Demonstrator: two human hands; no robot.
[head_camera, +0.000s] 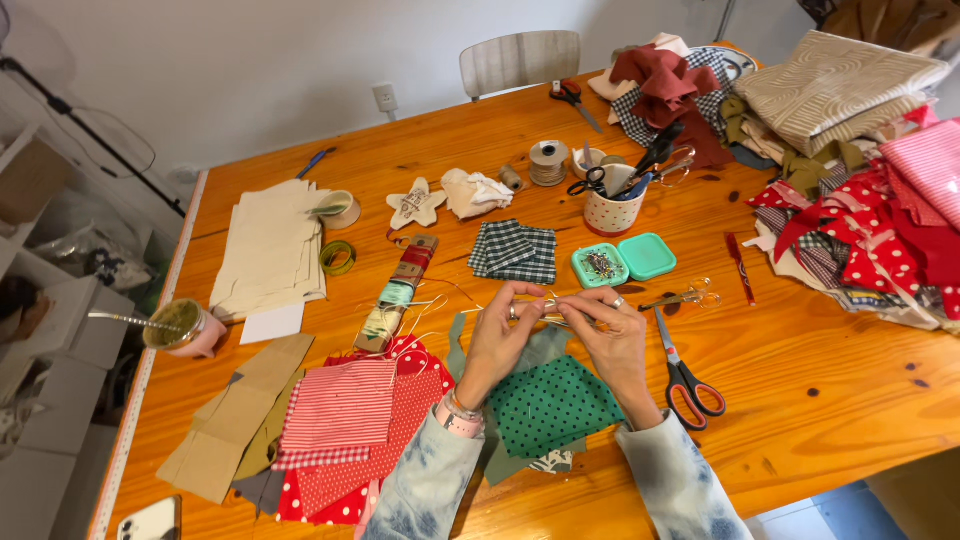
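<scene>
At the bottom centre of the frame we see both forearms in mottled blue sleeves rise from the lower edge and converge toward the middle. The left hand (497, 335), with a pink wristband, is bent back at the wrist, its fingers curled up and pinched together on a thin pale thread (430, 305) that trails off to the left. The right hand (612, 335), ringed, angles in from the right, its fingertips pressed shut on something very small just beside the left fingertips; we cannot tell what it is. The two hands nearly touch, poised above a green polka-dot fabric (550, 405) lying on the wooden table (800, 360).

To the lower left lies a red striped fabric (340, 405) on a red dotted piece. Right of the hands rest red-handled scissors (685, 375). Just beyond the fingers, at centre, sits an open teal pin box (622, 262), with a folded dark plaid cloth (515, 250) to its left. Farther up stands a dotted cup (612, 210) holding scissors. Upper right holds a heap of fabrics (860, 150); at the top centre is a chair (520, 60).
</scene>
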